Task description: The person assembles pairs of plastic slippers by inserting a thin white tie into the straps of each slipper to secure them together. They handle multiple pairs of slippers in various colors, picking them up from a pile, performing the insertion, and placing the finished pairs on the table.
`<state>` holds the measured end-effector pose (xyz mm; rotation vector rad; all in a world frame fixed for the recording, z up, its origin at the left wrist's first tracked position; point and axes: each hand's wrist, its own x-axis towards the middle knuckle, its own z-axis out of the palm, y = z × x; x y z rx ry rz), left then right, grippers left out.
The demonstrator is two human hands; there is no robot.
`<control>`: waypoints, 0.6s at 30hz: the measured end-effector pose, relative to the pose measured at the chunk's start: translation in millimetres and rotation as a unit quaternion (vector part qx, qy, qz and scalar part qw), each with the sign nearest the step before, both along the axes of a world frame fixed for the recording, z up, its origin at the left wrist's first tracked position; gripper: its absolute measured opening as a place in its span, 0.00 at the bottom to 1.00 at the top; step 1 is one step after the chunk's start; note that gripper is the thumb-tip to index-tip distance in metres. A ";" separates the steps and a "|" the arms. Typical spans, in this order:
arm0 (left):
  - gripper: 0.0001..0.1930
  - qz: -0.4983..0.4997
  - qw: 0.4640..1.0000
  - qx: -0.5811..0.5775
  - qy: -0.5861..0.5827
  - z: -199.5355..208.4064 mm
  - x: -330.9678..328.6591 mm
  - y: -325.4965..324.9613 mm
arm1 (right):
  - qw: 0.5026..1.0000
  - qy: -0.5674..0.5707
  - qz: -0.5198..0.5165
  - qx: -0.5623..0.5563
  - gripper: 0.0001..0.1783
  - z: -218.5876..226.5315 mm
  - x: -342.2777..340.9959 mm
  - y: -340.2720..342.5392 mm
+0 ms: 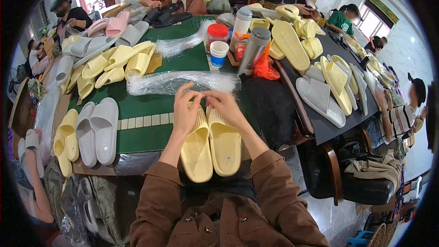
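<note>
A pair of pale yellow slide slippers (196, 158) lies side by side at the table's near edge, heels toward me. Over their toe straps, my left hand (185, 110) and my right hand (225, 106) meet with thumbs and forefingers pinched together. Whatever is between the fingertips is too fine to make out. Just beyond my fingers a bundle of clear plastic strands (155, 85) lies in a clear bag. Another loose bundle of clear strands (185, 40) sits farther back.
Grey slippers (104, 130) and yellow slippers (67, 136) stand at left, below a heap of yellow slippers (120, 59). A paper cup (219, 54), a red-lidded jar (217, 34) and a steel tumbler (254, 48) are behind. More slippers (322, 96) lie right. Several people work around.
</note>
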<state>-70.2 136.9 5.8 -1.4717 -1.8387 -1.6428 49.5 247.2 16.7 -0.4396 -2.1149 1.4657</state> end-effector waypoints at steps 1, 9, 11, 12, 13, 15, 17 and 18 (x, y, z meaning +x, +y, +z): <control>0.05 -0.043 0.999 0.004 -0.029 0.8 0.7 0.6 | 0.999 -0.005 -0.008 0.037 0.15 -1.3 -0.6 -2.2; 0.05 -0.060 0.972 -0.058 -0.220 2.5 5.8 -5.7 | 0.997 -0.004 -0.053 0.061 0.08 -0.6 -2.6 -2.9; 0.06 -0.035 0.964 -0.019 -0.263 1.9 3.8 -5.8 | 0.997 -0.022 -0.040 0.069 0.08 -3.5 -3.0 -0.3; 0.06 -0.018 0.954 -0.006 -0.300 2.2 0.2 -7.1 | 0.996 -0.016 -0.040 0.077 0.08 -5.2 -4.2 0.3; 0.07 0.000 0.941 0.006 -0.337 1.0 -3.5 -8.8 | 0.996 -0.011 -0.038 0.085 0.08 -8.3 -6.5 0.1; 0.07 0.017 0.931 0.031 -0.364 -2.6 -7.8 -9.3 | 0.995 -0.020 -0.038 0.094 0.08 -13.9 -8.4 0.5; 0.08 0.026 0.924 0.052 -0.378 -3.0 -7.6 -8.6 | 0.993 -0.050 -0.042 0.097 0.09 -14.7 -7.6 0.3; 0.08 0.029 0.924 0.056 -0.377 -3.4 -6.6 -8.0 | 0.994 -0.048 -0.046 0.091 0.08 -14.8 -7.5 0.7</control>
